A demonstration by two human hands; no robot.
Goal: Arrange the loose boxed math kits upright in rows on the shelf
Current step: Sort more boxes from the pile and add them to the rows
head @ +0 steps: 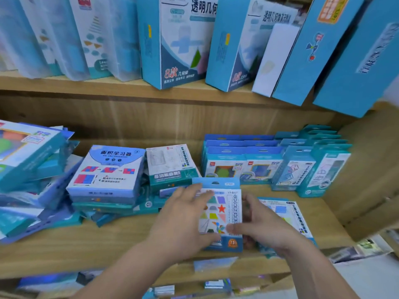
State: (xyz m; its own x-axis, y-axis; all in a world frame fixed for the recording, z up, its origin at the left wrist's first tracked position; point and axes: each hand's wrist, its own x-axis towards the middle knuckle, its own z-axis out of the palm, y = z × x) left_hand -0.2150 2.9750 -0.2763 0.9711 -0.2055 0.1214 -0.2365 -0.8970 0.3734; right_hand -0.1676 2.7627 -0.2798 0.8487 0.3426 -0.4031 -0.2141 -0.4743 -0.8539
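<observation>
Two hands hold a shape kit (222,212) roughly upright at the front of a wooden shelf (108,244).
Left of the shape kit, loose kits (103,175) lie in flat, untidy stacks. The left hand (183,219) grips its left edge, fingers curled over the front; the right hand (261,225) pinches its right edge, thumb across the front. Just right, a flat kit (287,214) lies under that hand; behind and right, upright kits (276,165) stand in rows.

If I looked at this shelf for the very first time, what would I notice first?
The left hand and the right hand hold a kit box with a red star in the middle of the lower shelf. Left of it lies a messy pile of flat boxes, and behind on the right neat rows of boxes stand upright.
</observation>
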